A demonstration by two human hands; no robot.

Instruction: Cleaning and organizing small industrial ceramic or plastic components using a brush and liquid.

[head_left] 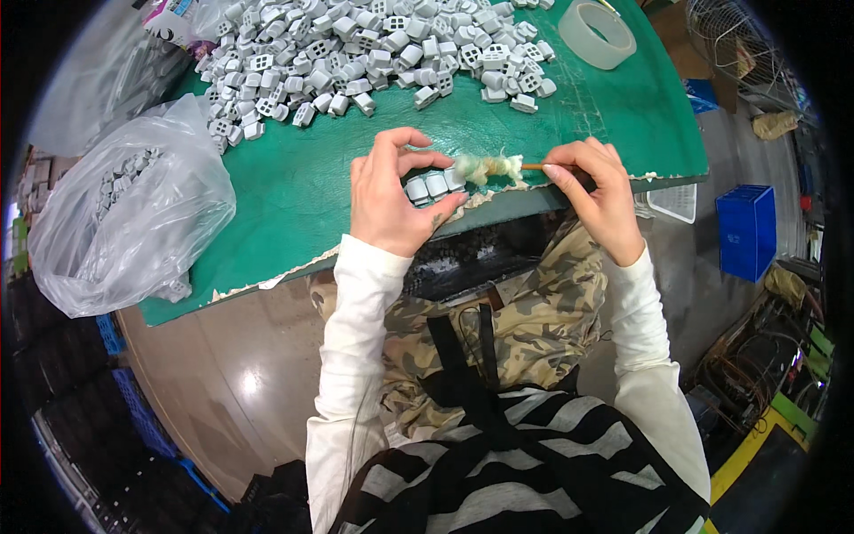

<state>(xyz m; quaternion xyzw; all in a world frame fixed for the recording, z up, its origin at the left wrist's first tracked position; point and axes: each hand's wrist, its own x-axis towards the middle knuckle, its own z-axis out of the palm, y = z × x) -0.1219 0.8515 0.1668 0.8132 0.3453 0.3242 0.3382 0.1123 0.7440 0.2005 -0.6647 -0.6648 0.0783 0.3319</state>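
Blocks (pixel 435 185), pale grey with smooth, rounded tops, sit in a short row at the centre of the frame, by the table's (pixel 311 165) edge. The left hand (pixel 385 194) holds the row between thumb and fingers, parted by its width. The right hand's (pixel 598 189) fingertips pinch a thin brownish stick (pixel 533 166); its tuft (pixel 489 168), frayed, whitish and yellow-green, is at the row's right end. Similar blocks form a pile (pixel 365 58) at the top.

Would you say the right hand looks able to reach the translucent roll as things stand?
Probably yes: nothing visible blocks the green tabletop between the right hand and the translucent roll, though that hand is holding a brown stick.
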